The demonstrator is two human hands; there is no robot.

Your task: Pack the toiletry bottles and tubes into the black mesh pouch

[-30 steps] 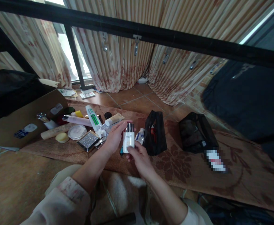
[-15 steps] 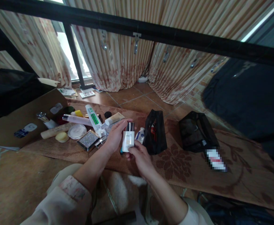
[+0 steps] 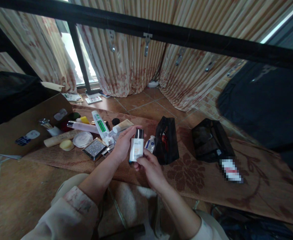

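Between my two hands a small white bottle (image 3: 136,150) with a shiny dark cap stands nearly upright, its label facing me. My left hand (image 3: 123,144) wraps its left side and the cap. Against the lower right of the bottle, my right hand (image 3: 150,165) grips with thumb in front and fingers behind. Just behind my right hand lies a white and blue tube (image 3: 150,144), beside an upright black mesh pouch (image 3: 167,141) with something red inside. To the left of my left hand are a glittery square compact (image 3: 94,148) and a white and green tube (image 3: 100,125).
More cosmetics, among them a round clear jar (image 3: 82,139) and a yellow sponge (image 3: 66,145), lie on the brown patterned cloth (image 3: 186,176). A cardboard box (image 3: 3,138) stands at the left, a second black mesh bag (image 3: 210,140) at the right. A dark metal bar (image 3: 186,36) crosses above.
The bottle has tilted slightly and shifted a little to the left in my hands. Both hands keep their hold; the things around them stay put.
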